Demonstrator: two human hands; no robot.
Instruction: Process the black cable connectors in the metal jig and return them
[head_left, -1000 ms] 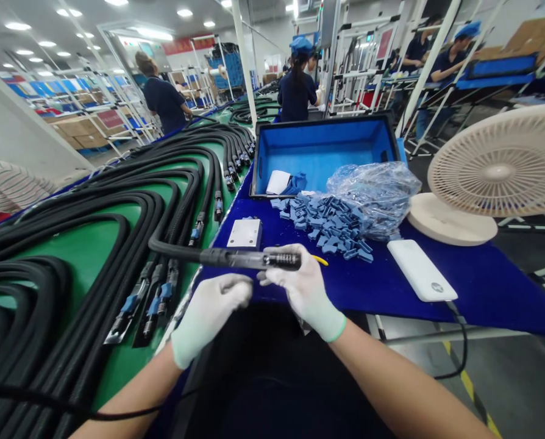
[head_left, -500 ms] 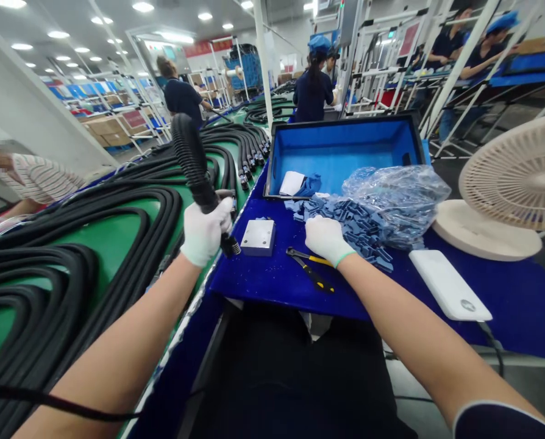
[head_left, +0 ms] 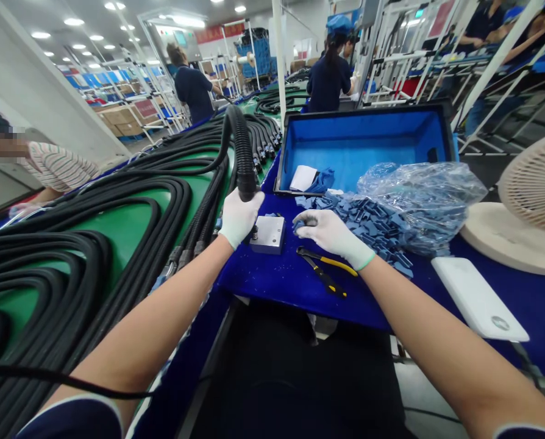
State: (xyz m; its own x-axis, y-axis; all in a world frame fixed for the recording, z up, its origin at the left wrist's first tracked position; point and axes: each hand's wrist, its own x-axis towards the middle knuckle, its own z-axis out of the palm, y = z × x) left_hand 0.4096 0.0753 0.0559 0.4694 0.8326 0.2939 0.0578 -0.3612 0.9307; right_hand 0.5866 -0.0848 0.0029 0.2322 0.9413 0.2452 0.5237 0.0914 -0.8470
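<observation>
Gripping a black corrugated hose in closed fingers, the left gloved hand sits just above a metal block. The right gloved hand has curled fingers touching blue foam pieces; any grip is unclear. Yellow-handled pliers lie just below it on the blue table, beside a plastic bag.

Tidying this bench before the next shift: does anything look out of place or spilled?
Yes, the loose blue parts lie in an untidy heap on the bench, against the clear plastic bag. They look spilled because they are neither bagged nor inside the blue crate.
</observation>
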